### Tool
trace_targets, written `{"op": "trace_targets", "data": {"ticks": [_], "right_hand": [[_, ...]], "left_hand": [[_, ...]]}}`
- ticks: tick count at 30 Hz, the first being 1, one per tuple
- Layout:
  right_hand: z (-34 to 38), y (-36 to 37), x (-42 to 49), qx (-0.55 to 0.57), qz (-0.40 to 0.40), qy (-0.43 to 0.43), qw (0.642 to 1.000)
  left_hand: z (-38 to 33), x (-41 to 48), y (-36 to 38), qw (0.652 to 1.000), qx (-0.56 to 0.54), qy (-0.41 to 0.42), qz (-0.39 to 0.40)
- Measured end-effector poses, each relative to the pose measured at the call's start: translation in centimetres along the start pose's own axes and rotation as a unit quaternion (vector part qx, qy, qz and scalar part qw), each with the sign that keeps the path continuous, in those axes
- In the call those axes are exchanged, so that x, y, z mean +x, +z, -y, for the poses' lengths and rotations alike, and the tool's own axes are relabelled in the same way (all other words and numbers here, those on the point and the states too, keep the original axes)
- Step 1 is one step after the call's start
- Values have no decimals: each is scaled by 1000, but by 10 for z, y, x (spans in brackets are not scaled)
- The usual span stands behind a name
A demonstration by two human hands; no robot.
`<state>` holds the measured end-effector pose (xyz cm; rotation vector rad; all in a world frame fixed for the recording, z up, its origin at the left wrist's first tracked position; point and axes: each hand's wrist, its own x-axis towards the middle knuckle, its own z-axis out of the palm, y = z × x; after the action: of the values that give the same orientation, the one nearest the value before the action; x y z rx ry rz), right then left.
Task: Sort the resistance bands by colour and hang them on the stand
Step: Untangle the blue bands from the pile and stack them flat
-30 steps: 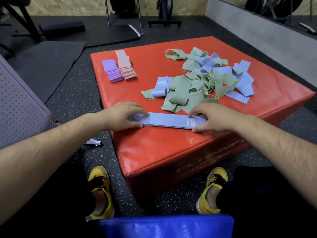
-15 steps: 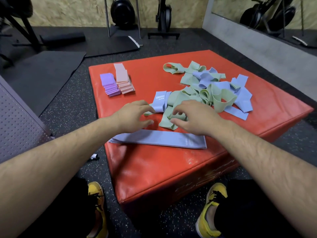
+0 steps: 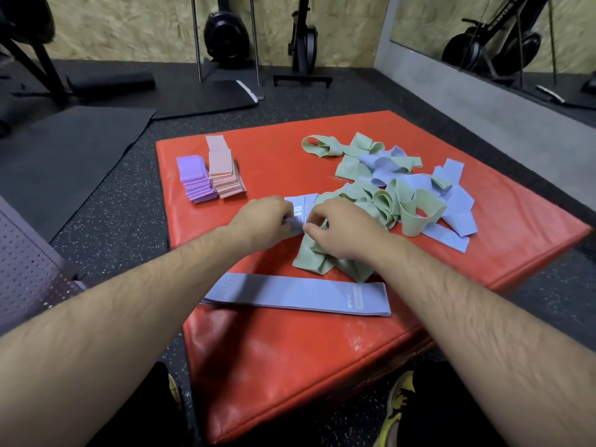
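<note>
Resistance bands [image 3: 403,195] lie in a green-and-blue tangle on the red pad [image 3: 290,350], and I am working at the tangle's near edge. My left hand [image 3: 261,221] and right hand [image 3: 342,230] both have their fingers curled, pinching the folded blue band [image 3: 301,211] between them, I judge to draw it free of the green ones. The flat blue band [image 3: 296,293] lies smoothed along the pad's front, likely starting a blue pile. The purple stack [image 3: 195,179] and pink stack [image 3: 224,172] sit folded side by side, well apart from the tangle. My knuckles hide my fingertips, so I cannot tell how much band each holds. I cannot make out a stand. The perforated grey panel [image 3: 29,269] on the left is cut off.
</note>
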<state>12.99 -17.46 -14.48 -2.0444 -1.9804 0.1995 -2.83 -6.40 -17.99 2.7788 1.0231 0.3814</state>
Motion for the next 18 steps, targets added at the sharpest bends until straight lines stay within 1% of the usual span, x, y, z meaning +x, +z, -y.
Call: {"op": "trace_targets", "data": {"ticks": [2,3,4,6,7,9,11,12,14,16,17,18], "right_hand": [[2,0,4,91,-2,46,995],[6,-1,6,166,2,81,983],[11,-4,8,259,12,119,958],[20,-11,11,428,37,174,886],[24,-15,11,483,41,182,856],[28,-18,9,540,27,177,823],[27,-17,7,550,-13,185,814],[26,-17,5,538,-31,197,819],[21,-18,3,508,-48,205,835],[19,-22,-2,494,-48,174,851],[17,-24,-5,492,-44,153,856],[17,-27,-8,489,-40,135,861]], "left_hand": [[-3,1,-9,997,-54,-9,-50],[-7,1,-15,994,-75,-11,-78],[-10,0,-22,990,-90,-6,-105],[-19,-5,-33,984,-112,20,-137],[-24,-9,-36,982,-121,37,-141],[-33,-17,-39,979,-140,68,-132],[-35,-24,-40,976,-170,81,-112],[-34,-26,-42,972,-193,77,-108],[-29,-29,-47,966,-222,53,-126],[-24,-29,-52,963,-222,4,-155],[-24,-29,-55,958,-239,-34,-153],[-26,-30,-59,950,-275,-77,-129]]}}
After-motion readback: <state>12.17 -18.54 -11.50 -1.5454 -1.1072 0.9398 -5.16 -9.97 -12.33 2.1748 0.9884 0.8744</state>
